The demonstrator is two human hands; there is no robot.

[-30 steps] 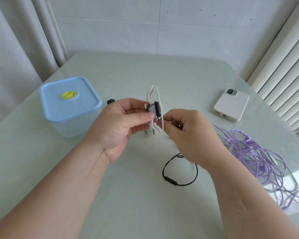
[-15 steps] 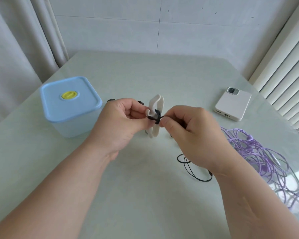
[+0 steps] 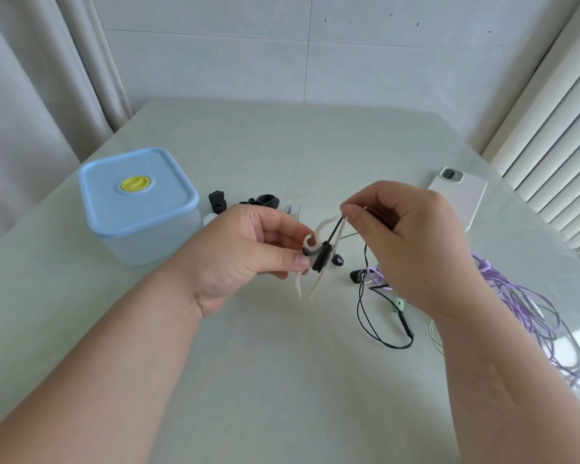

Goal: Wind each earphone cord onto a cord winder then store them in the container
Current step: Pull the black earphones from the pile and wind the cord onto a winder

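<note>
The left hand (image 3: 245, 259) is pinching one white rubbery cord winder (image 3: 321, 226); the right hand (image 3: 412, 242) is pinching one thin black earphone cord (image 3: 405, 324); one blue-lidded plastic container (image 3: 138, 202) is standing beside them.

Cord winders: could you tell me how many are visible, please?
3: a white cord winder gripped by the left hand, and two black cord winders behind it; others may be hidden.
</note>
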